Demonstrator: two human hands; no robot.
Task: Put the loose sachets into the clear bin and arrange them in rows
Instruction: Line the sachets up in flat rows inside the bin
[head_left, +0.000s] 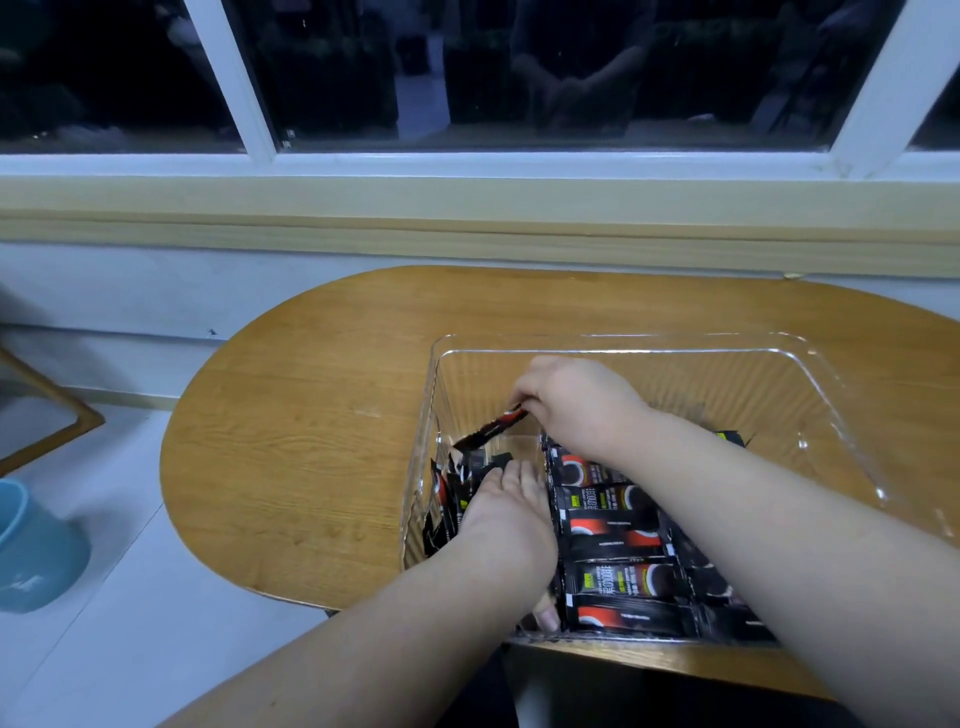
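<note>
Wooden oval desk (311, 441), carrying one clear bin (810, 374). Contents: black sachets (618, 540) with a red-and-white cup print, laid flat in rows; lettering too small to read. Left hand (506, 512), fingers straight, rests on loose sachets (447, 499) by the left wall. Right hand (576, 400) pinches one tilted sachet (491, 428) farther in. Dark window (519, 78) behind.

Dim, bluish indoor light; window (545, 67) black with faint reflections; glare on clear bin (810, 364) rim; wide-angle bending at edges; soft focus.
</note>
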